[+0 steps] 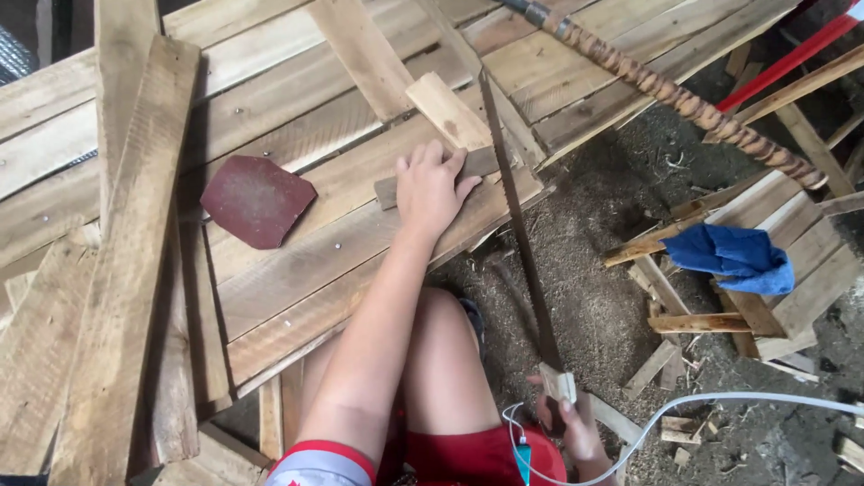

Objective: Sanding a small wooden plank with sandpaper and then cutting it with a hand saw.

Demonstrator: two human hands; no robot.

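My left hand (430, 187) presses flat on a small grey wooden piece (477, 165) that lies on a platform of planks (297, 270). A short pale wood block (445, 110) rests just beyond my fingers. My right hand (576, 423) grips the pale wooden handle (558, 383) of a long thin saw blade (517, 225), low at the bottom of the view. The blade runs up from the handle to the right end of the grey piece, beside my left hand.
A dark red sheet of sandpaper (256, 200) lies on the planks to the left. Loose boards (126, 261) lean at far left. A blue cloth (733, 256) sits on scrap wood at right, near a twisted rod (684, 94). Sawdust covers the ground; a white cable (720, 400) crosses bottom right.
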